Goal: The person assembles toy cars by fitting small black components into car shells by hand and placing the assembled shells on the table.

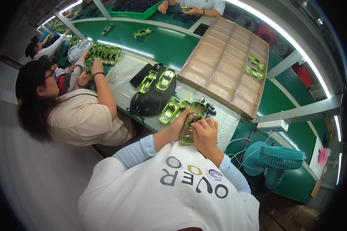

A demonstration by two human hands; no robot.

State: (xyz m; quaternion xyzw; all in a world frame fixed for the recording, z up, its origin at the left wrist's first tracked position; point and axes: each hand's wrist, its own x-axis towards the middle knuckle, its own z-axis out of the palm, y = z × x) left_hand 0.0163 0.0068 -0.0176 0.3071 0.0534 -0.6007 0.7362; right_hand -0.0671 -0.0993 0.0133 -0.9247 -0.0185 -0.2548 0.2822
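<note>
Your left hand [176, 126] grips with its thumb extended; your right hand [206, 133] curls its fingers just beside it, your sleeved forearms [137, 154] angling inward near the surface's [226, 125] near edge.

Dressed in a loose white top [142, 204], printed across the chest with two rows of large characters [192, 178] — bold dark grey in one, mottled grey, mustard yellow and pale purple in the other. Layered beneath, at both arms, with light blue sleeves [131, 157], smooth and fairly close-fitting, showing below the wider white ones — finished with a cuff [147, 146] above the bare hands [205, 134].
</note>
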